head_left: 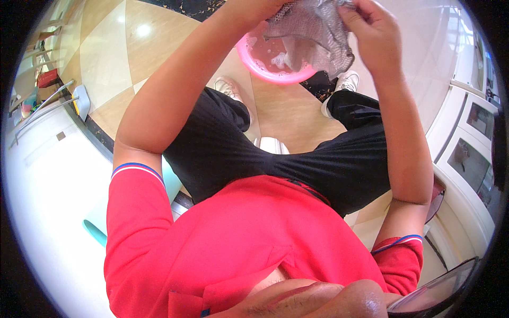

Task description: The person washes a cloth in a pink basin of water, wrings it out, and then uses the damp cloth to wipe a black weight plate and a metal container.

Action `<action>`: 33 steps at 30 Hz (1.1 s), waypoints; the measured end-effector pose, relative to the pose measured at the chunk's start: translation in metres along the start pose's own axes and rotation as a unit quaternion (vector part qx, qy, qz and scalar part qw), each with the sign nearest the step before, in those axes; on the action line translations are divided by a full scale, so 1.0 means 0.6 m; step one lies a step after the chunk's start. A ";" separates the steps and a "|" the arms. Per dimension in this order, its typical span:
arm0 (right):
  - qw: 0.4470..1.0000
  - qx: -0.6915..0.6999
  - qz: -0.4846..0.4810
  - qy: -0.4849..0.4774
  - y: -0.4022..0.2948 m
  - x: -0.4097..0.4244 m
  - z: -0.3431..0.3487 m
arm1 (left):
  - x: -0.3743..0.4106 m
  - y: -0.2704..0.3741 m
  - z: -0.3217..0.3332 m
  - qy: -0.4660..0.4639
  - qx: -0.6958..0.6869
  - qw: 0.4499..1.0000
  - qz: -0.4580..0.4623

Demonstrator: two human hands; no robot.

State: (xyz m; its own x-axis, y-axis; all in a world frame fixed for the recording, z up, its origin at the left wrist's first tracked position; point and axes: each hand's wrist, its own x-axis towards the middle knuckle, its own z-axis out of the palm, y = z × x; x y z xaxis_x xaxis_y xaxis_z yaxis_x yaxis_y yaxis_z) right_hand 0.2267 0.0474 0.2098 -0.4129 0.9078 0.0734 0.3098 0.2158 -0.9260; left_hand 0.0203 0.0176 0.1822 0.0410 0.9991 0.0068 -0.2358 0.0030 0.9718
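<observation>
A wet grey mesh cloth (314, 31), crumpled and partly see-through, hangs over a pink basin (278, 78). Soapy water (267, 47) with patches of white foam shows inside the basin. My right hand (375, 30) pinches the cloth's upper right part between thumb and fingers. At its upper left part is my left hand (274, 4), cut off by the top edge of the picture; it grips the cloth there, with the fingers mostly hidden. The cloth's lower edge reaches down past the basin's right rim.
My shoes (229, 88) stand on the tiled floor (294, 115) near the basin. Striped seat (272, 145) shows between my legs. To the left are a white panel (55, 175), a rolled turquoise sheet (93, 228) and a long-handled tool (81, 102). White cabinets (457, 115) line the right.
</observation>
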 end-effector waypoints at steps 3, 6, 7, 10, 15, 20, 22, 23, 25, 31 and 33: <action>0.997 0.068 0.020 0.003 -0.005 0.016 -0.034 | 0.002 0.012 -0.015 -0.042 0.084 0.995 -0.016; 0.996 0.088 0.033 0.002 -0.019 0.018 -0.052 | 0.000 0.012 -0.020 -0.092 0.073 0.993 -0.029; 0.974 0.217 0.058 0.022 0.027 0.029 -0.077 | 0.002 0.012 -0.013 -0.076 0.056 0.995 -0.020; 0.985 0.132 0.062 0.089 0.008 0.034 -0.065 | -0.001 0.007 -0.018 -0.008 -0.001 0.999 -0.031; 0.995 0.052 0.079 0.032 0.043 0.037 -0.057 | 0.011 0.007 -0.014 0.061 -0.194 0.975 -0.089; 0.990 -0.119 -0.080 -0.013 -0.010 -0.016 0.034 | 0.006 0.008 -0.011 0.062 -0.234 0.966 -0.094; 0.971 -0.205 -0.125 -0.017 -0.007 -0.027 0.036 | 0.007 0.008 0.010 0.039 -0.267 0.956 -0.117; 0.955 -0.253 -0.150 -0.019 0.006 -0.024 0.035 | 0.008 0.000 0.013 0.041 -0.263 0.957 -0.114; 0.963 -0.237 -0.120 -0.052 0.012 -0.015 0.031 | 0.006 -0.013 0.015 0.039 -0.243 0.966 -0.085; 0.957 0.237 0.092 -0.140 0.051 0.004 0.003 | -0.008 -0.002 0.017 0.029 -0.201 0.976 -0.079; 0.925 0.333 0.107 -0.149 0.039 0.005 0.004 | -0.011 0.003 0.009 0.008 -0.195 0.977 -0.089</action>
State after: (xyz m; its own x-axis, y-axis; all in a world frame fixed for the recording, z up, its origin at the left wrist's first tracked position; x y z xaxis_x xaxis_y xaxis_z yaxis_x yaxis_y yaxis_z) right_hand 0.2304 0.0545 0.1877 -0.6515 0.7434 -0.1514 -0.1430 -0.3163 -0.9378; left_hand 0.0249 0.0109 0.1849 0.1012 0.9818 -0.1609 -0.5790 0.1896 0.7929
